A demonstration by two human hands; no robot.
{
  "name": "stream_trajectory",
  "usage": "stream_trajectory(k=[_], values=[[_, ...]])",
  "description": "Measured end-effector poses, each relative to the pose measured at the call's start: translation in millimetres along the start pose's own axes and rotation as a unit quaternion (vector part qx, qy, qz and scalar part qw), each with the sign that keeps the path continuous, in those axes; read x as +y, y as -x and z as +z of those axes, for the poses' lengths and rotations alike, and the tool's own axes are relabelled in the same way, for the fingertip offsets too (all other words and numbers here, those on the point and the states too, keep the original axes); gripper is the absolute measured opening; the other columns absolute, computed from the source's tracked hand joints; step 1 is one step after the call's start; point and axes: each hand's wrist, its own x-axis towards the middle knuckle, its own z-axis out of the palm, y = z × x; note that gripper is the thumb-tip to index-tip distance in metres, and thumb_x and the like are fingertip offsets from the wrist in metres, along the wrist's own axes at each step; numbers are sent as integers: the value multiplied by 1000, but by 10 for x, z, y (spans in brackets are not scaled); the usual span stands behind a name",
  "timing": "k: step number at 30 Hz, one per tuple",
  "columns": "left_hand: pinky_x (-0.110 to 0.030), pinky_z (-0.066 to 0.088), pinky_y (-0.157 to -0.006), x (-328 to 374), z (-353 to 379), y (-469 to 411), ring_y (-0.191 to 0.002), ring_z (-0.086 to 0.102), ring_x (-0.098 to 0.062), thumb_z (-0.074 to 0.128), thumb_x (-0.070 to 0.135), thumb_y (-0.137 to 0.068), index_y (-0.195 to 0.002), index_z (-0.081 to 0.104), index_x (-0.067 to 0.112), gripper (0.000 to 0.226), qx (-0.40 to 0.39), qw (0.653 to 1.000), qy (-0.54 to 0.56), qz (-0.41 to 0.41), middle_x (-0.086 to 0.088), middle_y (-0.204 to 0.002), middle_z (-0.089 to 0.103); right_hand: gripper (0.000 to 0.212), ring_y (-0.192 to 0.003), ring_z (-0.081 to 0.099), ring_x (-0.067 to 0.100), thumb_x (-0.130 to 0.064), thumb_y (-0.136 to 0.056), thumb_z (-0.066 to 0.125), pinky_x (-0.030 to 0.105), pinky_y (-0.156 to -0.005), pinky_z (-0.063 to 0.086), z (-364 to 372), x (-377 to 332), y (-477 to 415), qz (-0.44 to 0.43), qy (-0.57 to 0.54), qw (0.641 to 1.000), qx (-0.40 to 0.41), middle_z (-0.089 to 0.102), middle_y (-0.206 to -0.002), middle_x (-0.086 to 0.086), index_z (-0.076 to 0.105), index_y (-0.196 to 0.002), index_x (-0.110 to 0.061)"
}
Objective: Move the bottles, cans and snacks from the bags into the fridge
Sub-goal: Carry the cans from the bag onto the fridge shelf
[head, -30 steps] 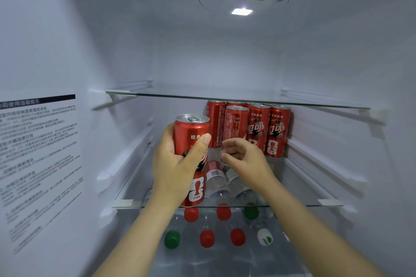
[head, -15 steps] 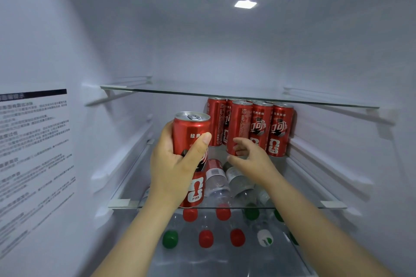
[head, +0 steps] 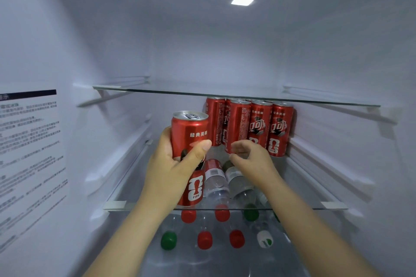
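Cans of red cola stand upright in a tight cluster at the right rear of the fridge, on the middle glass shelf. Their tops sit just under the front edge of the upper glass shelf. The rightmost can is close beside the right wall rail.

The left hand grips one more red can, fingers wrapped behind it and thumb pressed across its front. This can is upright, pull tab on top, held over the front left part of the middle shelf, and its lower end reaches down to the shelf's front edge. It stands apart from the cluster, with a narrow gap between it and the nearest standing can.

The right hand holds nothing; its fingers are loosely curled just in front of the base of the foremost can in the cluster. Whether they touch that can I cannot tell. The two hands are apart, with a strip of shelf showing between them.

Bare glass runs from the cluster leftward to the left wall rail and forward to the shelf lip. Below, seen through the glass, plastic bottles lie with red, green and white caps toward the front. A printed notice is stuck on the left wall, and a ceiling light glows overhead.
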Motion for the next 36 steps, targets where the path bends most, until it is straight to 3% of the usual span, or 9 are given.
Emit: stream_trajectory(k=[4,8,13,19,23,25,28,31,36], values=[[-17,48,-71,-217,98,-5,-87,58,1,63,58,-78,-124,33,40,58,-72,989,-124,-47,24,-101,54,18,-91,60,4,-15,-88,61,23,-80,52,4,16,11,1,-13,999,47,64,-96,-11,68,-104,-21],[-27,48,-82,-323,243,-214,-103,56,-13,56,58,-85,-139,27,26,69,-91,975,-188,-77,7,-120,53,13,-85,59,2,-16,-87,61,20,-72,48,-9,37,4,9,-13,998,64,64,-91,-12,68,-97,-23],[-42,49,-97,-528,393,-628,-116,56,-25,53,64,-84,-138,31,22,72,-129,958,-233,-110,-5,-131,56,11,-83,60,4,-16,-86,61,20,-69,47,-31,31,2,11,-10,998,68,65,-88,-10,66,-91,-24],[-46,50,-95,-673,517,-996,-113,57,-28,46,84,-67,-136,38,21,94,-126,938,-293,-137,-7,-126,58,10,-82,61,6,-16,-86,62,28,-75,54,-23,31,7,23,-17,997,73,66,-87,-9,68,-91,-22],[-35,50,-94,-644,539,-1046,-110,60,-23,63,65,-77,-130,51,16,73,-134,956,-210,-153,-7,-125,61,10,-81,61,5,-15,-85,61,23,-71,51,-29,44,3,26,-27,997,73,66,-85,-9,68,-91,-20],[-39,51,-94,-661,501,-1060,-111,60,-25,72,60,-72,-130,48,11,79,-96,966,-169,-171,-7,-126,58,10,-80,60,4,-14,-86,61,22,-70,50,-30,45,1,24,-30,996,76,65,-85,-9,68,-91,-20],[-44,56,-86,-746,457,-1052,-97,65,-27,81,42,-71,-104,49,14,53,-3,979,-102,-176,-9,-111,61,10,-81,61,5,-15,-86,61,25,-73,53,-28,44,-2,24,-33,996,79,65,-86,-10,68,-92,-20],[-46,57,-82,-803,482,-1043,-87,68,-27,77,25,-79,-86,52,15,29,3,985,-90,-150,-10,-96,68,11,-81,61,5,-15,-86,61,25,-73,53,-23,45,-10,21,-29,996,77,65,-86,-10,68,-93,-20],[-41,53,-89,-785,514,-1027,-96,61,-21,72,27,-83,-104,53,13,31,1,986,-124,-112,-2,-104,62,11,-83,61,6,-15,-87,62,23,-72,50,-27,50,-10,21,-32,996,79,65,-87,-9,68,-94,-20]])
